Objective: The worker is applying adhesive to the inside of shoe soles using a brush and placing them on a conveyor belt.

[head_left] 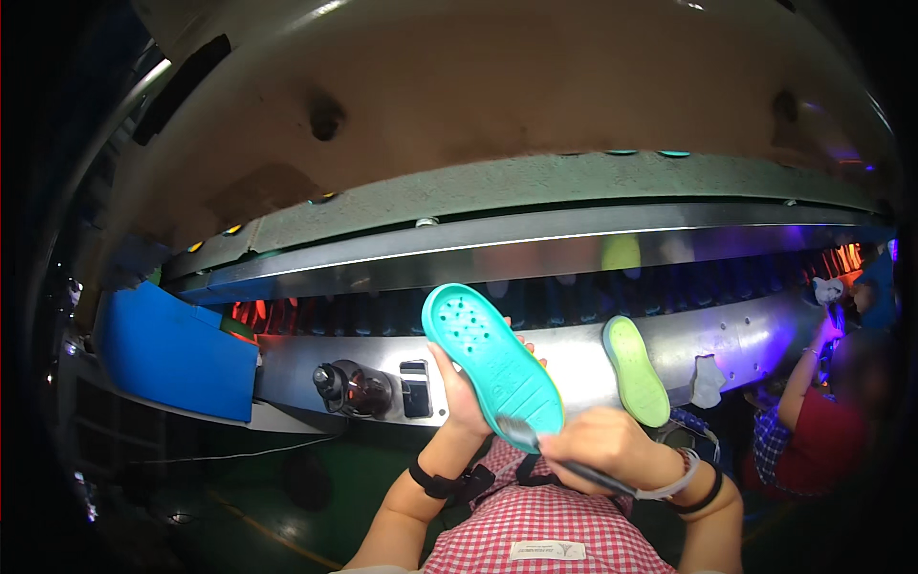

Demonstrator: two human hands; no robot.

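Observation:
My left hand grips a teal shoe sole from its left side and underneath, with fingertips showing past the far right edge. The sole is tilted, its toe end with small holes up and to the left, its ridged heel end toward me. My right hand is closed round a brush with a dark handle. Its head, blurred by motion, lies over the heel end of the teal sole. A light green sole rests on the metal ledge to the right.
On the ledge's left stand a dark bottle and a dark rectangular device. A white cloth hangs at its right edge. Beyond runs a roller conveyor under a metal rail. A blue panel is far left; a co-worker is right.

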